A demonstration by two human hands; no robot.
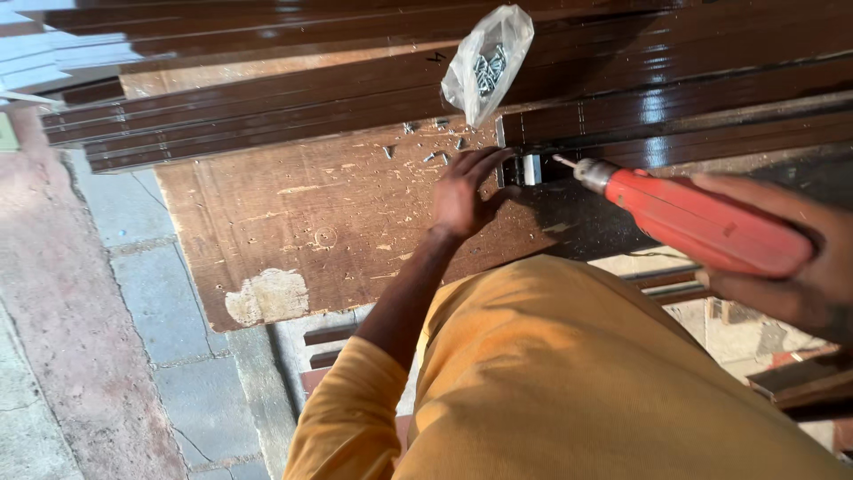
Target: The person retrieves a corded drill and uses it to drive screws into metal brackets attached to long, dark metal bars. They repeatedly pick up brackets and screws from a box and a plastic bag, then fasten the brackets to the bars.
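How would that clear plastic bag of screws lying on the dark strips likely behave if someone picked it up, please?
The plastic bag of screws would probably sag, since its thin film is crumpled and loose. It likely feels heavy for its size, with the metal screws clumped in one spot. The load would probably shift and swing. Sharp tips might pierce the film, so it may tear if squeezed.

Your left hand [462, 191] rests on the tabletop [293, 222] (loose screws [435, 153] just behind it), left of the drill [693, 218]; the screw bag [487, 62] lies farther back on the slats [267, 107].

Scuffed brown plywood board [293, 222] bearing dark glossy wooden strips [267, 116], a clear bag of screws [487, 64], loose screws [435, 153].
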